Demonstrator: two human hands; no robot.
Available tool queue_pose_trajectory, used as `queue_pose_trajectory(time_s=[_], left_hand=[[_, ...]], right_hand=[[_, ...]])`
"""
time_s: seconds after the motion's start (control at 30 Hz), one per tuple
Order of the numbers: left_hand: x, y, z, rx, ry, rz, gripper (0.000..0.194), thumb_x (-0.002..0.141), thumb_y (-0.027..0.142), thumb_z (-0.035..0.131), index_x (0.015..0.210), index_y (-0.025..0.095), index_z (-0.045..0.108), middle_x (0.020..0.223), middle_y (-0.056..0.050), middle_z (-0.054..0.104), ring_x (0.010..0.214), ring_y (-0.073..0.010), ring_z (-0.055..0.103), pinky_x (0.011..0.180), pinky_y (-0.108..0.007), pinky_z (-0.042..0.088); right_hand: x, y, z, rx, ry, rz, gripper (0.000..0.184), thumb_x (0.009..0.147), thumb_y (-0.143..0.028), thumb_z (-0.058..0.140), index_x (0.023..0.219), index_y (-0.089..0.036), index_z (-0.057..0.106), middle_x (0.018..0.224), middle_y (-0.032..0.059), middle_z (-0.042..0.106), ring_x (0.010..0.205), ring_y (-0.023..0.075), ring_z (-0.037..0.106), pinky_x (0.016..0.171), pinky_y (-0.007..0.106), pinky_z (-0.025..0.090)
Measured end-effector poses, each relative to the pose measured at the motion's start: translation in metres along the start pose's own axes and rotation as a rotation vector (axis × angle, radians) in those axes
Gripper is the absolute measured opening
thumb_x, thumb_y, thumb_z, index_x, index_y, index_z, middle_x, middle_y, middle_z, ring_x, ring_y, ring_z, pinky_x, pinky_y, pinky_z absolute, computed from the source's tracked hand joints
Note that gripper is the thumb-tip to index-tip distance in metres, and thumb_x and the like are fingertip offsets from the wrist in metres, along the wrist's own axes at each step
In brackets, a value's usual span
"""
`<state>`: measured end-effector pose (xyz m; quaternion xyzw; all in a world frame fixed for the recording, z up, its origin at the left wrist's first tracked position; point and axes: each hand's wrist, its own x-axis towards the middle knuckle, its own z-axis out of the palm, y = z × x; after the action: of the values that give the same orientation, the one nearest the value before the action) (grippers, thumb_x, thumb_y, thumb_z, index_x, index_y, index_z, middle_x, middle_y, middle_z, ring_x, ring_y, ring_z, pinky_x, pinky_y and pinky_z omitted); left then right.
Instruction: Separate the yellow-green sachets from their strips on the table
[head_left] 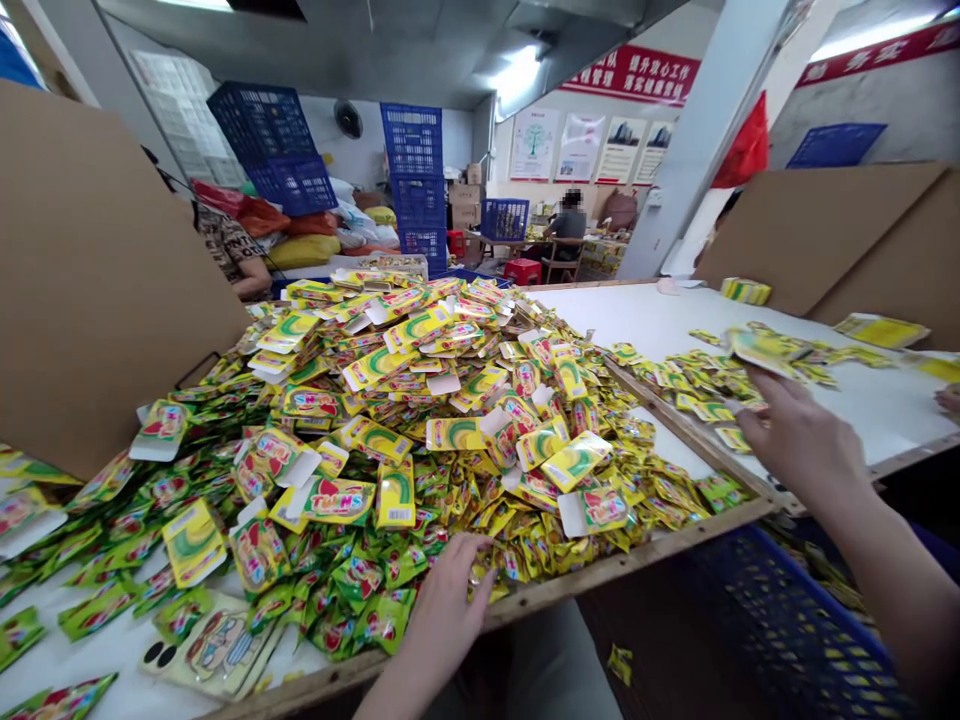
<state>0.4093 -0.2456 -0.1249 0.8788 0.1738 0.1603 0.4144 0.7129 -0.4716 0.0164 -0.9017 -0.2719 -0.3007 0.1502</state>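
Note:
My left hand (pixel 451 592) is at the front edge of the table, fingers curled over small yellow packets (pixel 480 572) between thumb and forefinger. Held out over the right-hand table, my right hand (pixel 806 435) grips a yellow-and-white candy box (pixel 769 350), blurred by motion. In front of me rises a heap of flat yellow candy boxes (pixel 375 440), several with white end flaps open. Green packets (pixel 386 620) lie at its left and front, yellow packets (pixel 517 535) at its right.
A wooden rail (pixel 675 425) divides the tables. A phone (pixel 214 645) lies front left. Cardboard panels (pixel 97 260) stand at both sides. Below right is a blue crate (pixel 780 610). More yellow packets (pixel 694 385) lie beyond the rail. People (pixel 568 225) sit farther back.

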Motion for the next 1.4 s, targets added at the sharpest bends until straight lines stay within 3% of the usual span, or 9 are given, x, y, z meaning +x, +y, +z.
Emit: queue_pose_trajectory(time_s=[0.1, 0.23, 0.37, 0.47, 0.63, 0.93, 1.1, 1.2, 1.4], left_hand=[[0.019, -0.012, 0.008, 0.313, 0.147, 0.086, 0.037, 0.081, 0.021, 0.047, 0.118, 0.021, 0.051, 0.110, -0.012, 0.054, 0.106, -0.0270, 0.051, 0.088, -0.045, 0.045], [0.035, -0.024, 0.016, 0.499, 0.222, 0.157, 0.037, 0.081, 0.015, 0.048, 0.115, 0.028, 0.057, 0.114, -0.010, 0.052, 0.110, -0.0290, 0.046, 0.089, -0.048, 0.044], [0.035, -0.031, 0.009, 0.495, 0.219, 0.162, 0.034, 0.084, 0.013, 0.045, 0.110, 0.027, 0.061, 0.115, -0.009, 0.054, 0.109, -0.0265, 0.048, 0.090, -0.047, 0.044], [0.027, -0.032, 0.001, 0.485, 0.192, 0.187, 0.032, 0.084, 0.014, 0.047, 0.107, 0.027, 0.063, 0.108, -0.007, 0.060, 0.102, -0.0242, 0.053, 0.085, -0.043, 0.047], [0.015, -0.029, -0.007, 0.444, 0.166, 0.222, 0.026, 0.087, 0.017, 0.044, 0.101, 0.025, 0.064, 0.097, -0.005, 0.065, 0.090, -0.0190, 0.059, 0.080, -0.037, 0.050], [-0.018, -0.049, -0.058, 0.505, 0.207, 0.131, 0.027, 0.087, 0.022, 0.043, 0.111, 0.020, 0.054, 0.108, -0.010, 0.059, 0.103, -0.0223, 0.053, 0.088, -0.042, 0.045], [-0.039, -0.059, -0.058, 0.710, 0.153, 0.084, 0.035, 0.080, 0.021, 0.052, 0.115, 0.025, 0.055, 0.113, -0.007, 0.061, 0.105, -0.0276, 0.053, 0.086, -0.047, 0.045], [-0.035, -0.066, -0.052, 0.733, 0.214, 0.112, 0.029, 0.083, 0.016, 0.047, 0.108, 0.022, 0.060, 0.105, -0.006, 0.067, 0.098, -0.0262, 0.058, 0.082, -0.045, 0.047], [-0.020, -0.049, -0.059, 0.309, 0.139, 0.066, 0.027, 0.088, 0.020, 0.041, 0.105, 0.021, 0.061, 0.099, -0.005, 0.070, 0.088, -0.0176, 0.064, 0.080, -0.030, 0.050]], right_hand=[[-0.001, -0.026, 0.012, 0.057, -0.099, -0.238, 0.033, 0.085, -0.024, 0.040, 0.110, -0.011, 0.058, 0.116, 0.0221, 0.056, 0.087, 0.0246, 0.059, 0.067, 0.037, 0.039], [-0.083, -0.118, 0.045, 0.184, -0.365, -0.608, 0.013, 0.077, -0.028, 0.055, 0.080, -0.019, 0.064, 0.086, 0.0094, 0.064, 0.084, 0.0239, 0.055, 0.074, 0.036, 0.043], [-0.138, -0.166, 0.071, 0.184, -0.447, -0.586, 0.027, 0.076, -0.031, 0.057, 0.097, -0.014, 0.061, 0.106, 0.0171, 0.057, 0.097, 0.0322, 0.048, 0.079, 0.045, 0.039], [-0.136, -0.171, 0.083, 0.323, -0.430, -0.560, 0.038, 0.078, -0.021, 0.055, 0.115, -0.014, 0.053, 0.114, 0.0177, 0.054, 0.105, 0.0325, 0.044, 0.084, 0.047, 0.037], [-0.125, -0.174, 0.097, 0.662, -0.489, -0.715, 0.020, 0.082, -0.010, 0.047, 0.086, -0.021, 0.062, 0.109, 0.0079, 0.062, 0.104, 0.0255, 0.049, 0.091, 0.043, 0.036], [-0.128, -0.156, 0.102, 1.110, -0.512, -0.030, 0.013, 0.088, -0.027, 0.038, 0.093, -0.020, 0.047, 0.072, 0.0029, 0.058, 0.061, 0.0173, 0.056, 0.055, 0.029, 0.048], [-0.144, -0.172, 0.102, 1.281, -0.690, 0.113, 0.021, 0.088, -0.041, 0.035, 0.086, -0.022, 0.041, 0.060, -0.0044, 0.051, 0.039, 0.0121, 0.052, 0.035, 0.022, 0.042], [-0.153, -0.184, 0.092, 1.320, -0.805, 0.087, 0.021, 0.085, -0.041, 0.045, 0.080, -0.020, 0.048, 0.059, -0.0045, 0.051, 0.041, 0.0114, 0.053, 0.037, 0.021, 0.041], [-0.137, -0.204, 0.056, 1.202, -0.891, -0.380, 0.014, 0.079, -0.011, 0.050, 0.083, -0.019, 0.060, 0.124, 0.0071, 0.047, 0.116, 0.0201, 0.044, 0.095, 0.033, 0.035]])
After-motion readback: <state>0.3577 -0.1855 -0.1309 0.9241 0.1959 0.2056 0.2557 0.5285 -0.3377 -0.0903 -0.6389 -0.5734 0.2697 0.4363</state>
